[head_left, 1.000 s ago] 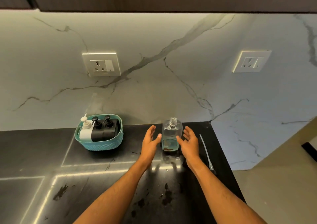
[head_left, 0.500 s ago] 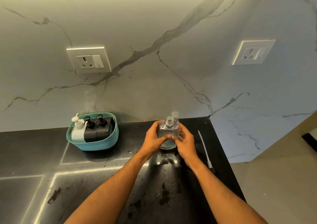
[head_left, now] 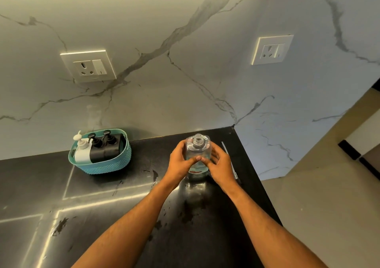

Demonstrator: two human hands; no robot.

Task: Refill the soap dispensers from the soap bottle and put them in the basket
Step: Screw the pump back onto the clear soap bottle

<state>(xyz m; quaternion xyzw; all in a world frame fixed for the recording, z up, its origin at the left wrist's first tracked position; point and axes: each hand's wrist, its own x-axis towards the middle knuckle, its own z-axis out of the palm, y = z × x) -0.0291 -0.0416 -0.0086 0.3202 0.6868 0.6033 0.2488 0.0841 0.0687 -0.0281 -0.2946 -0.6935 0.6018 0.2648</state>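
Both hands clasp an uncapped clear bottle on a black counter.

The black counter (head_left: 102, 216) carries a teal basket (head_left: 107, 165) with one white and two black dispensers near the wall; well right, left hand (head_left: 180, 161) and right hand (head_left: 220, 162) wrap the upright soap bottle (head_left: 197, 146), thumbs meeting in front.

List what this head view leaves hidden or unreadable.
- Clear bottle: its middle is covered by the left hand and right hand.
- Dispensers in the basket: lower bodies behind the basket wall; fill levels unreadable.
- Thin tube: partly behind the right hand.
- Bottle label: too small.
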